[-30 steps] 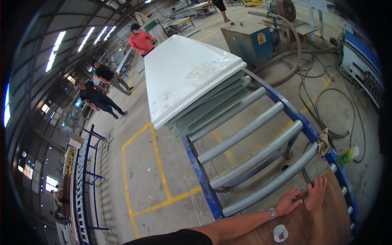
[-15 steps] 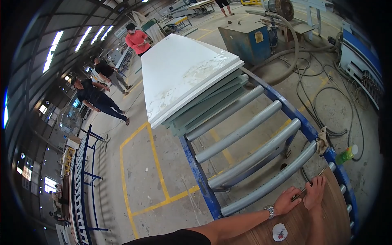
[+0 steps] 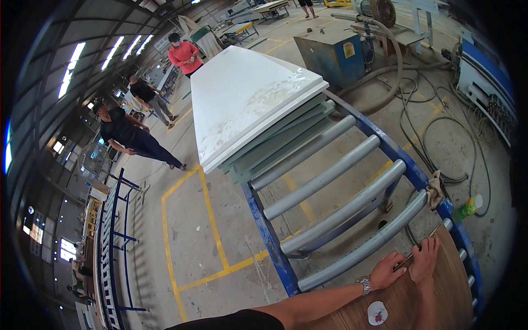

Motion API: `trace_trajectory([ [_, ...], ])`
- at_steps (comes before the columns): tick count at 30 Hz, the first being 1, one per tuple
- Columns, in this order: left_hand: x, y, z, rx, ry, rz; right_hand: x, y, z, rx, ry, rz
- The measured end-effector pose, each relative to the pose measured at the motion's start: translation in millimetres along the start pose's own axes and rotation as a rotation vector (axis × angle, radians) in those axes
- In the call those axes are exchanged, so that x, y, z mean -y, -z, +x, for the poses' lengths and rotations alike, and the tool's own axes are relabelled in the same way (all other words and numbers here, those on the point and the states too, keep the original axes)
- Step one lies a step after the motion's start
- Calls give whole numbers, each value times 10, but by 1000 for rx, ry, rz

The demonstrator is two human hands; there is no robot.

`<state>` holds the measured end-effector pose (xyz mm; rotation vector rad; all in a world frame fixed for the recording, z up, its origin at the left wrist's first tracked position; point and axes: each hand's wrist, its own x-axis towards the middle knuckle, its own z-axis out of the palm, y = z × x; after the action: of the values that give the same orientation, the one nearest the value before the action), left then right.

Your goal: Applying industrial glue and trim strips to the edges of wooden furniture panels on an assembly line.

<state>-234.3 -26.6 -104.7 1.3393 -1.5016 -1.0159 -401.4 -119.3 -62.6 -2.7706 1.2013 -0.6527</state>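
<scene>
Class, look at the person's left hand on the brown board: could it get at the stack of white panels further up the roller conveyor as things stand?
Probably not: the left hand rests at the brown board's edge, and several bare grey rollers separate it from the stack of white panels. Nothing blocks the way.

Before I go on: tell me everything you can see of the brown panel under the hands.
The brown panel looks like wood-grain board, flat and thin, lying at the near end of the blue roller conveyor, its far edge just past the nearest grey roller. Only that end shows; the rest runs out of the picture. The left hand and right hand both rest on its far edge. A small round white sticker sits on its face.
</scene>
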Motion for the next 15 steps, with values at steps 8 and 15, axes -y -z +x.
trace_trajectory([
  [8,-21,-11,54,13,-22,-2,-6,92,68,-40,40,-72],
  [15,-63,7,33,29,9,4,-24,39,5,-32,5,-1],
])
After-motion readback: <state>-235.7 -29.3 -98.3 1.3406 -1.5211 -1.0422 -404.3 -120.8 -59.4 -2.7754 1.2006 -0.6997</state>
